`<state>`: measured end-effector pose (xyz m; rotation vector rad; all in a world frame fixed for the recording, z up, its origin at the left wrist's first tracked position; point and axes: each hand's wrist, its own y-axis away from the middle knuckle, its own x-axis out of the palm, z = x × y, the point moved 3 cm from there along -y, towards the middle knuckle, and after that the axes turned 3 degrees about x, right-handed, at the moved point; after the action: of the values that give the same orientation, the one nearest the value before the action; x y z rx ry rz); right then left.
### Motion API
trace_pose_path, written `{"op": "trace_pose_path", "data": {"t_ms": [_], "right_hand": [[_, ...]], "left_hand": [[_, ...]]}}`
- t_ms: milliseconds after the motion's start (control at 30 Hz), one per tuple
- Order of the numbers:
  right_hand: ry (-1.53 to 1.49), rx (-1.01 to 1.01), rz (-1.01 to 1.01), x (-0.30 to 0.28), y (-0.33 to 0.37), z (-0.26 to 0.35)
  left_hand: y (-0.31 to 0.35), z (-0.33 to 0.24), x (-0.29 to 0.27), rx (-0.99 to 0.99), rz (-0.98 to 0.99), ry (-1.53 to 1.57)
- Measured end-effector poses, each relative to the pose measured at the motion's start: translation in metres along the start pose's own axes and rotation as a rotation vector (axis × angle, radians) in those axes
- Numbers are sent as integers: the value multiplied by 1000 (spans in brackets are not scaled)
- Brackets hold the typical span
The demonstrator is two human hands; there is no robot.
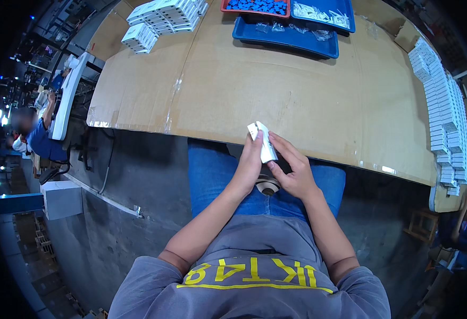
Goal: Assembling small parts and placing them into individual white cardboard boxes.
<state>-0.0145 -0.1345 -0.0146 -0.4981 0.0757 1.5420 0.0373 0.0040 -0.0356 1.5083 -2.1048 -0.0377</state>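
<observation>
A small white carton (pixel 266 150) is held at the near edge of the table, above my lap. Its far end shows a flap or corner sticking out to the left. My left hand (pixel 249 164) is closed along the carton's left side, fingers pointing away from me. From the right, my right hand (pixel 296 171) grips the same carton, with its index finger near the top and its thumb at the lower end. The fingers hide part of the carton. Below the hands, a round tan and dark object (pixel 268 186) shows between my thighs.
Brown cardboard covers the table (pixel 255 90). White boxes (pixel 161 24) are stacked at the far left, and long stacks of boxes (pixel 446 117) line the right edge. A blue tray (pixel 284 47) with plastic bags, a red tray (pixel 252 13) of blue pieces and another blue tray (pixel 346 31) stand far back.
</observation>
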Motion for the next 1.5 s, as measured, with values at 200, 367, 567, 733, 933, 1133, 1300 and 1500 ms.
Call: {"op": "trace_pose_path", "data": {"t_ms": [200, 367, 567, 733, 933, 1133, 1300, 1500], "right_hand": [[169, -154, -75, 8, 4, -10], [244, -188, -90, 13, 8, -8], [268, -205, -92, 19, 9, -12], [294, -221, -100, 22, 10, -12], [328, -239, -112, 25, 13, -11], [355, -233, -110, 28, 15, -10], [382, -251, -123, 30, 15, -10], [397, -272, -110, 29, 16, -14]], "left_hand": [[0, 11, -1, 73, -20, -152], [3, 12, 0, 109, -60, -216], [4, 5, 5, 120, -73, -235], [5, 3, 2, 124, -73, -214], [7, 5, 0, 123, -74, -177], [7, 6, -1, 117, -67, -156], [7, 5, -2, 117, -84, -153], [6, 8, -3, 93, -64, -138]]}}
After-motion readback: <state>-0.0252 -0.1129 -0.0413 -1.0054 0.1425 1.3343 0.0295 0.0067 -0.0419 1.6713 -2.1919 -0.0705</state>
